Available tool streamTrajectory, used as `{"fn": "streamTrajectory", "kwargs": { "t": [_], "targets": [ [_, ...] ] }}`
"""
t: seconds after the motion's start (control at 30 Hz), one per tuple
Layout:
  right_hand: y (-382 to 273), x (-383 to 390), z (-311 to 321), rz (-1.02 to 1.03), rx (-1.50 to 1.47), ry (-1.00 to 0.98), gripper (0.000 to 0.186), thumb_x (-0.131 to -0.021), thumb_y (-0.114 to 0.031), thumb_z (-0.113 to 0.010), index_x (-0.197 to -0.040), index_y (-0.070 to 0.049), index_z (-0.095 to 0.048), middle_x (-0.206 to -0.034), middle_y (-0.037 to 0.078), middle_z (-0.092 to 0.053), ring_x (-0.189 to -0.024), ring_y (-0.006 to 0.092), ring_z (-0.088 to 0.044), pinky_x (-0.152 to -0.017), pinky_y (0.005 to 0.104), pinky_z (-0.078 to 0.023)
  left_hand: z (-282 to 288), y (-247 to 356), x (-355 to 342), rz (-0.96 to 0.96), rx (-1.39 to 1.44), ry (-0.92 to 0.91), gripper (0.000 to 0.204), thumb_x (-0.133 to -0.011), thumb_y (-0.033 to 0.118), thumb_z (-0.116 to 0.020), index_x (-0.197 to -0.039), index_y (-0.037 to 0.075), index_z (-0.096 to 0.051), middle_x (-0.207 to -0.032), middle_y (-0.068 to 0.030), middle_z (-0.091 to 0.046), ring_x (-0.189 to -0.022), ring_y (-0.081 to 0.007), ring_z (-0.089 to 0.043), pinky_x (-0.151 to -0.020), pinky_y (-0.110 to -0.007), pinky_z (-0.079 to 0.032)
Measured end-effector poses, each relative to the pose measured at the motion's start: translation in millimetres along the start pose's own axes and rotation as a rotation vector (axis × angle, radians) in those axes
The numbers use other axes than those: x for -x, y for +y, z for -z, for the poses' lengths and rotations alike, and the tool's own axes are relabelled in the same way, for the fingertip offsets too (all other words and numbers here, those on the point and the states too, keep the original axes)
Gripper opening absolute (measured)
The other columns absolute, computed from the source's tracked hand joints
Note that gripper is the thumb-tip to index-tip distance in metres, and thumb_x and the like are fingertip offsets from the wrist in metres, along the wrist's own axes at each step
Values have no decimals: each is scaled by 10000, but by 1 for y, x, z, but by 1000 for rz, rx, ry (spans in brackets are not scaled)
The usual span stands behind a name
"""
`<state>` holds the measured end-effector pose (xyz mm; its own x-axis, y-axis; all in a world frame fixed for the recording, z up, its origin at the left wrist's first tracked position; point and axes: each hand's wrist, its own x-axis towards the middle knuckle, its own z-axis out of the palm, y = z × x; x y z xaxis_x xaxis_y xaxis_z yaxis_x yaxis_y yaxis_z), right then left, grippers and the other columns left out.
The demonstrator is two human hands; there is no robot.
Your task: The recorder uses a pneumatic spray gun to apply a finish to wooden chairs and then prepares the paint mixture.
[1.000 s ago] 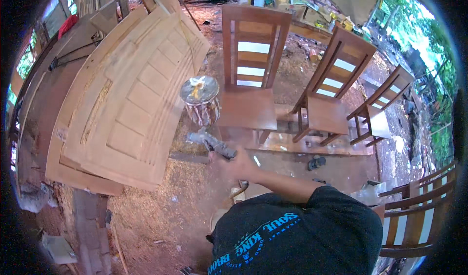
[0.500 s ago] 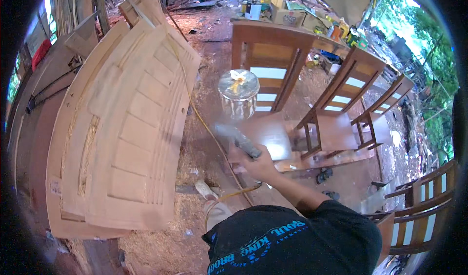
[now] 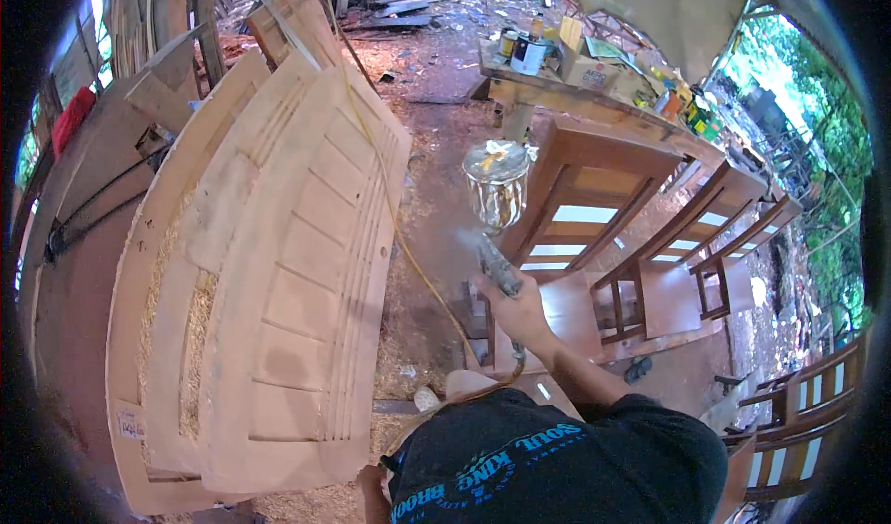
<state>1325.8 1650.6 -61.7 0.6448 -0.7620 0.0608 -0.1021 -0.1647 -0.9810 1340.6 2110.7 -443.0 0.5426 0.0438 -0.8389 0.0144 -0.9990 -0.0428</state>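
Spray gun (image 3: 501, 266), gripped in the right hand (image 3: 520, 312) by the nearest chair's (image 3: 603, 176) left side: even strokes, cup (image 3: 497, 194) upright, hose (image 3: 408, 238) clear, should serve best. Its long axis runs forward and slightly left, nozzle leading. Left hand (image 3: 373, 494) barely shows; its grip I cannot tell.

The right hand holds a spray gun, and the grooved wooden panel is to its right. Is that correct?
One slip: the head view shows the grooved wooden panel to the left of the right hand, which does hold a spray gun.
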Motion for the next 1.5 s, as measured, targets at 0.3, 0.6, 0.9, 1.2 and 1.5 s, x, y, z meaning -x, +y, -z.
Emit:
{"fn": "streamTrajectory", "kwargs": {
  "t": [0.3,0.6,0.9,1.2,1.5],
  "targets": [
    [30,-79,-22,-34,6,92,262,-912,-152,-679,-1120,8,-663,-869,-18,-655,-779,56,-539,-709,247,-469,112,19,-140,106,-208,-92,560,-785,525,-691,-1180,128,-687,-1294,-127,-622,-1204,-349,-585,-955,-607,-461],
    [104,-232,-22,-224,-20,147,477,-872,-145,-706,-1302,7,-566,-1106,118,-675,-1007,163,-610,-908,297,-462,226,128,-237,-559,-8,193,313,-846,372,-708,-942,74,-692,-750,-82,-677,-772,-220,-683,-669,-388,-542],
    [105,-434,-5,140,16,464,237,-875,-48,-682,-1093,25,-627,-980,81,-665,-920,131,-610,-832,276,-480,400,391,-357,-547,42,214,472,-774,458,-724,-892,2,-718,-795,-186,-704,-840,-323,-708,-708,-428,-543],
    [186,-598,35,-165,-21,946,159,-863,-16,-613,-1016,3,-650,-835,48,-642,-680,120,-587,-628,265,-477,580,662,-480,-703,-366,226,543,-671,501,-806,-849,-7,-731,-812,-160,-721,-798,-304,-704,-751,-421,-538],
    [88,-768,85,-122,4,1307,186,-939,-222,-658,-897,-42,-635,-576,-27,-492,-458,75,-445,-425,236,-318,737,1002,-467,-917,-348,183,410,-730,388,-768,-904,19,-734,-869,-213,-704,-849,-345,-699,-766,-425,-546]
  ]
}}
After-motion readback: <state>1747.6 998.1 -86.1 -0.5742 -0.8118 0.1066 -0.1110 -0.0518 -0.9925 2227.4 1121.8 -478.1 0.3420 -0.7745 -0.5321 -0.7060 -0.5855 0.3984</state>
